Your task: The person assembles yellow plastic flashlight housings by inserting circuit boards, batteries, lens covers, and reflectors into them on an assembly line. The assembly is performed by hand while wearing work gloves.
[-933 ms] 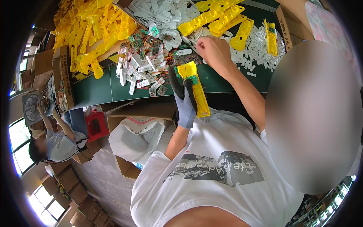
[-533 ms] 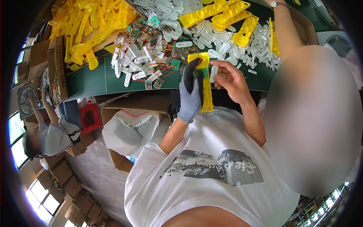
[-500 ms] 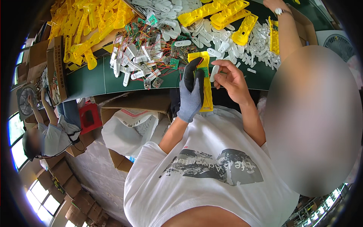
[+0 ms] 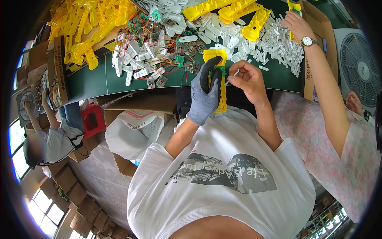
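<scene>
My left hand (image 4: 203, 97), in a grey glove with black fingertips, is closed round a long yellow plastic housing (image 4: 222, 104) in front of my chest. Part of a green circuit board (image 4: 223, 71) shows inside the housing, beside the gloved fingers. My bare right hand (image 4: 250, 83) pinches a small white plastic cover (image 4: 236, 73), seen nearly edge-on, close to the right side of the housing. The fingers hide part of this cover.
Circuit boards with red wires (image 4: 175, 59) and white plastic parts (image 4: 137, 59) lie heaped on the green table (image 4: 93, 83). Yellow housings (image 4: 99, 24) pile up at far left. At right, a co-worker's hand (image 4: 298, 26) reaches over small white pieces, near a fan (image 4: 360, 65).
My right hand has turned the white cover from face-on to nearly edge-on. Both my hands and the housing sit slightly further right. The co-worker has leaned back, their hand now at a yellow housing.
</scene>
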`<control>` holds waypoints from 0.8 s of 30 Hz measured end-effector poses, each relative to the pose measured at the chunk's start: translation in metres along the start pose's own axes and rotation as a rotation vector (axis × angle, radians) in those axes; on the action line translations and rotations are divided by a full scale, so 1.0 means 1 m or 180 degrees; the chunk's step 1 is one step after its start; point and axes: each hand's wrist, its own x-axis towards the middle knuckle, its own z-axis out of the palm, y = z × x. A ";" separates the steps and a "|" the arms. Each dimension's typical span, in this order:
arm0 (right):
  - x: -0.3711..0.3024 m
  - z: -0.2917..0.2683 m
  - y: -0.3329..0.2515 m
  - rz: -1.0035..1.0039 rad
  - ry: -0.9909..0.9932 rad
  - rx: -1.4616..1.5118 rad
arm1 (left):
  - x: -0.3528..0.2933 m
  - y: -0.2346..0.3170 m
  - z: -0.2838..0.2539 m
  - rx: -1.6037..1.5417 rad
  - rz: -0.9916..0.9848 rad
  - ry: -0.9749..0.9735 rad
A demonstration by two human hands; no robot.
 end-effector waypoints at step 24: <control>-0.019 0.030 0.005 -0.0711 0.0628 -0.0814 | -0.001 -0.008 0.005 0.0696 0.0324 -0.0070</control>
